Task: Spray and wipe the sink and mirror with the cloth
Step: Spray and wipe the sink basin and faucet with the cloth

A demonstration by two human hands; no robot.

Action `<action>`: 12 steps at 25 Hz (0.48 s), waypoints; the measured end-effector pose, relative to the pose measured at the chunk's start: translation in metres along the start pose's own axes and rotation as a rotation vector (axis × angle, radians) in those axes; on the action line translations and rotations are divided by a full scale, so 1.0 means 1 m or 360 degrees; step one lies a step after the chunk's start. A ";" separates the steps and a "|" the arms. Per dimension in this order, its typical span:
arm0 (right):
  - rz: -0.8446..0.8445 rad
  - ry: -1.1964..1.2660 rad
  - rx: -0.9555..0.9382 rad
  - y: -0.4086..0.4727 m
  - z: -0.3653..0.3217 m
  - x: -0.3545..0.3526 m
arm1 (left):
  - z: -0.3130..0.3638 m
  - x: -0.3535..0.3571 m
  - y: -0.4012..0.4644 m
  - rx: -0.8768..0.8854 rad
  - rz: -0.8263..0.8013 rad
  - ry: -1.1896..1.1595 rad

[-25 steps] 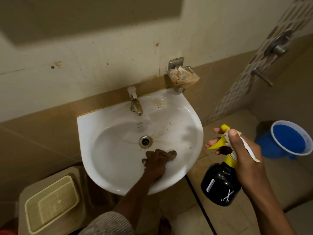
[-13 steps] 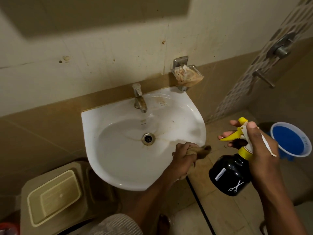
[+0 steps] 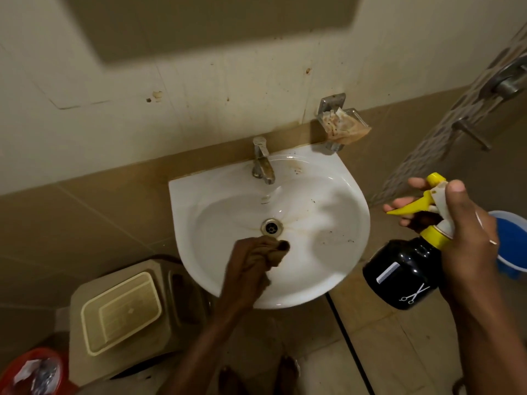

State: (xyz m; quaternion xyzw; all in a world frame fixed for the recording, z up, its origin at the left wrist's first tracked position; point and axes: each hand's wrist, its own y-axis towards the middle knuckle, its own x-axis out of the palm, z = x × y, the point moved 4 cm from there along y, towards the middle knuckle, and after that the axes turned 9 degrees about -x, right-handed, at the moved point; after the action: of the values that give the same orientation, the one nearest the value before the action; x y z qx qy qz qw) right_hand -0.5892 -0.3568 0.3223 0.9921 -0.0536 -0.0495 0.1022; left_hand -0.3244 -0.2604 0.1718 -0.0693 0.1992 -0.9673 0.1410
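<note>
A white wall-hung sink (image 3: 336, 195) with brown stains and dark specks fills the middle of the head view. My left hand (image 3: 246, 269) is inside the basin just below the drain (image 3: 271, 226), closed around a bunched brown cloth (image 3: 275, 252) that presses on the porcelain. My right hand (image 3: 467, 240) holds a black spray bottle (image 3: 405, 273) with a yellow trigger, to the right of the sink and off its rim. The nozzle points left toward the basin. The dark lower edge of the mirror (image 3: 214, 24) shows at the top.
A metal tap (image 3: 262, 161) stands at the sink's back edge. A soap dish (image 3: 343, 125) hangs on the wall at the back right. A beige bin with a cream lid (image 3: 122, 309) sits at lower left, a red bin (image 3: 34, 372) in the corner, a blue bucket (image 3: 510, 243) at far right.
My left hand swept the cloth from the basin's front to the right rim, then back to just below the drain. The bottle hand stayed to the right of the sink.
</note>
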 end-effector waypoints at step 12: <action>0.0045 0.0130 -0.0026 -0.011 0.005 -0.015 | -0.057 0.111 -0.031 0.0438 0.0032 0.0720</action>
State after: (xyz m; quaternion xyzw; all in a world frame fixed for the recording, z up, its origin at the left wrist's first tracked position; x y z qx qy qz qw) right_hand -0.6040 -0.3458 0.3164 0.9916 -0.0629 -0.0080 0.1131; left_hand -0.4479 -0.2456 0.1409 0.1705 0.0928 -0.9747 0.1106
